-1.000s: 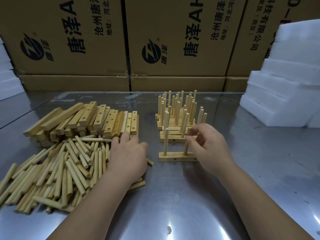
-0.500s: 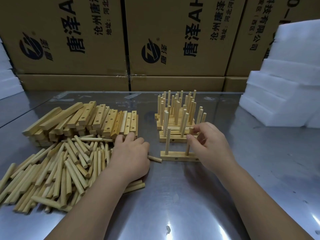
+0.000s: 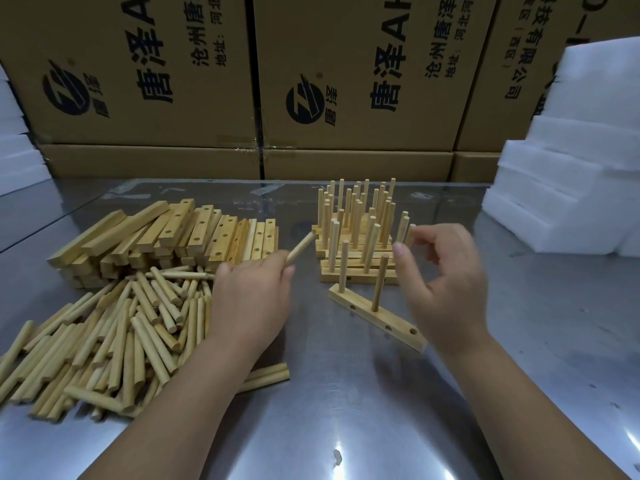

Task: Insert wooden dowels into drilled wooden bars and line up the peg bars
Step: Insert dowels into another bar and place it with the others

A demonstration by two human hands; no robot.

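Dim, cool light from above; small bright glare spots on the near metal table [image 3: 346, 410], which reflects softly. Wide-angle bending curves the far boxes [image 3: 138, 36]; corners look darker

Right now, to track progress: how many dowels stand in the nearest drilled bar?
2 in the light wooden drilled bar: one pale round wooden dowel near its left end, another near its middle. None look hidden.

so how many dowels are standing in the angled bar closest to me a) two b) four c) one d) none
a: the angled bar carries two upright dowels, while a third dowel is held in the fingers of the left hand, not yet inserted.
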